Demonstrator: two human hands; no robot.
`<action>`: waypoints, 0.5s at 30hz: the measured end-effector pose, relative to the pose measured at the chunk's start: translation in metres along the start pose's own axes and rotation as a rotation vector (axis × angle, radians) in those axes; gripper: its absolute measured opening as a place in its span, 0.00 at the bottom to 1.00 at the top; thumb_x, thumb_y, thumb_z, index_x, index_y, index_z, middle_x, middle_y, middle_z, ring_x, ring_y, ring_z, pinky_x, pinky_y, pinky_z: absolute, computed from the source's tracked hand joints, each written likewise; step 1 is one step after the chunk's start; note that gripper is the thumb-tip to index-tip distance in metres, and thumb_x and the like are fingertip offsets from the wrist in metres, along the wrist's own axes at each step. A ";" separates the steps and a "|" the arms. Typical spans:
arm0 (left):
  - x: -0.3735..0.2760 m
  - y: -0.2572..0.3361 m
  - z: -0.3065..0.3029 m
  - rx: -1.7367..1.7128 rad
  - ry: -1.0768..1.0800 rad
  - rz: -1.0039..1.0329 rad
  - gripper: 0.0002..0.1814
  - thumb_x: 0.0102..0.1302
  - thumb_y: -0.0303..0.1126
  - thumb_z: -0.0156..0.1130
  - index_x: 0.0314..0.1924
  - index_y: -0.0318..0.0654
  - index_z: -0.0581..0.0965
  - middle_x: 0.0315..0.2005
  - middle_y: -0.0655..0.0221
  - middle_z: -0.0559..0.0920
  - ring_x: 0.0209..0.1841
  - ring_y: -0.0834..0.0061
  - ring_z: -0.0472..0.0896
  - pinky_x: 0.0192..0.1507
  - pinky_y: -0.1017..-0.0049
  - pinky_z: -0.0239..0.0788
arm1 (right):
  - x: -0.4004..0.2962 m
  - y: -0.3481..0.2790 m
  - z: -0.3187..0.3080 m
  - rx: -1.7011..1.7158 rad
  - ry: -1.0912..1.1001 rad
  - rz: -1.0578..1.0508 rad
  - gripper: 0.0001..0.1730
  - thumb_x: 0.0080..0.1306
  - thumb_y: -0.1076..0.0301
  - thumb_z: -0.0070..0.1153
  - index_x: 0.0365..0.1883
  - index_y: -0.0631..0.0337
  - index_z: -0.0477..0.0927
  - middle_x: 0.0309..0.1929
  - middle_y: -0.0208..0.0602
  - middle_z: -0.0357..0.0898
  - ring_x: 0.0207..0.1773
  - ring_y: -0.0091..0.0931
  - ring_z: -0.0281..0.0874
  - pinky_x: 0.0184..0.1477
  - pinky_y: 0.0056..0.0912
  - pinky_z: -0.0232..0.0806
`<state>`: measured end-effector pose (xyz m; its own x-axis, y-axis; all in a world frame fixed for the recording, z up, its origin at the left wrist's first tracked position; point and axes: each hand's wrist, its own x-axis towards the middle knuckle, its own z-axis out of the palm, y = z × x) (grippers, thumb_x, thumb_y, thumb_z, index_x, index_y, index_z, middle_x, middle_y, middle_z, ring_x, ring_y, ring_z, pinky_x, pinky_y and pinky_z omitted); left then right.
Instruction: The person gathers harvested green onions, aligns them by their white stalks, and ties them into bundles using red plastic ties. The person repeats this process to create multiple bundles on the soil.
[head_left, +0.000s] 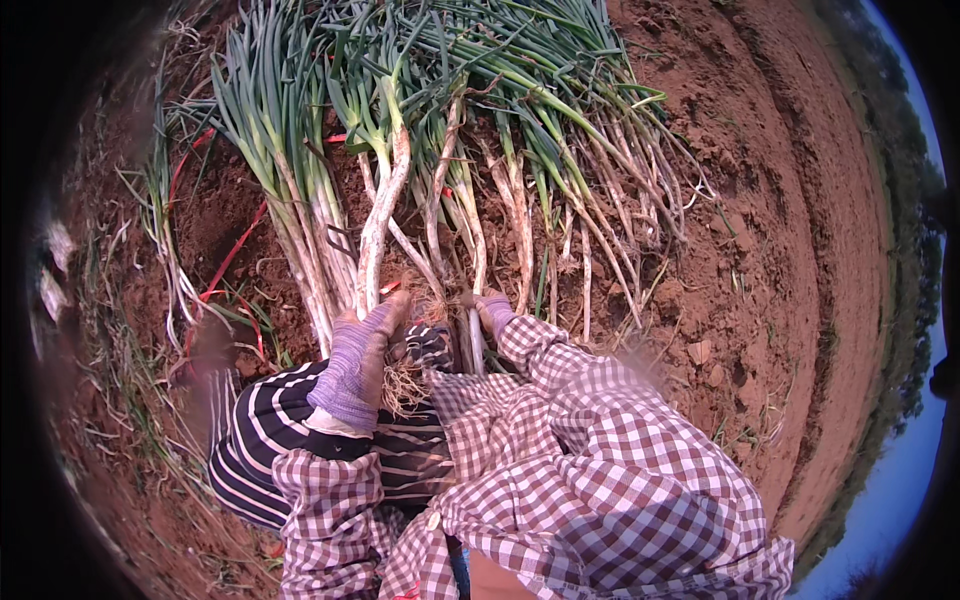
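Observation:
My left hand (360, 352), in a dirty purple knit glove, is closed around the lower white stems of a few long green onions (386, 202). Their stringy roots (403, 386) hang below the fist, over my striped trousers. To the right, my gloved right hand (491, 309) has its fingertips closed on the pale stem of another green onion (478, 259); its fingers are partly hidden. Between the hands is a tuft of roots (431, 296) from a slanting stem. Just left of my left hand stands a bundle of green onions (292, 240), leaves pointing away from me.
A wide heap of green onions (600, 150) lies ahead on reddish-brown soil (712, 277). Red plastic ribbon (236, 251) runs along the ground at left, beside loose thin onions (165, 232). Furrows (814, 300) stretch along the right side.

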<state>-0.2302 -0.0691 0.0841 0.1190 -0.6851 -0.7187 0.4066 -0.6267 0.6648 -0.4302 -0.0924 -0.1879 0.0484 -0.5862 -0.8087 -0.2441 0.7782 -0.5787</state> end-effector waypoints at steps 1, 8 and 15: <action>0.002 -0.002 0.002 -0.003 -0.023 -0.001 0.11 0.63 0.37 0.64 0.28 0.42 0.74 0.17 0.79 0.71 0.16 0.85 0.66 0.18 0.81 0.58 | 0.000 -0.013 -0.012 -0.002 0.017 -0.017 0.23 0.57 0.60 0.66 0.45 0.65 0.78 0.34 0.34 0.80 0.35 0.26 0.75 0.40 0.29 0.68; 0.005 -0.009 0.002 -0.042 -0.006 0.041 0.10 0.63 0.36 0.64 0.36 0.38 0.77 0.25 0.72 0.79 0.25 0.80 0.77 0.29 0.79 0.73 | -0.057 -0.174 -0.106 0.281 0.193 -0.506 0.12 0.57 0.71 0.66 0.38 0.60 0.77 0.29 0.27 0.79 0.29 0.17 0.73 0.31 0.19 0.68; 0.015 -0.034 0.013 -0.332 -0.226 0.017 0.16 0.65 0.29 0.61 0.51 0.34 0.71 0.39 0.62 0.82 0.41 0.72 0.81 0.40 0.73 0.77 | -0.088 -0.190 -0.019 0.115 -0.113 -0.537 0.24 0.58 0.62 0.68 0.48 0.63 0.72 0.37 0.29 0.79 0.36 0.18 0.74 0.39 0.21 0.70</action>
<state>-0.2540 -0.0632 0.0532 -0.0587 -0.7818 -0.6208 0.6811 -0.4860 0.5476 -0.4070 -0.1929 -0.0050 0.2422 -0.8839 -0.4000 -0.0496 0.4004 -0.9150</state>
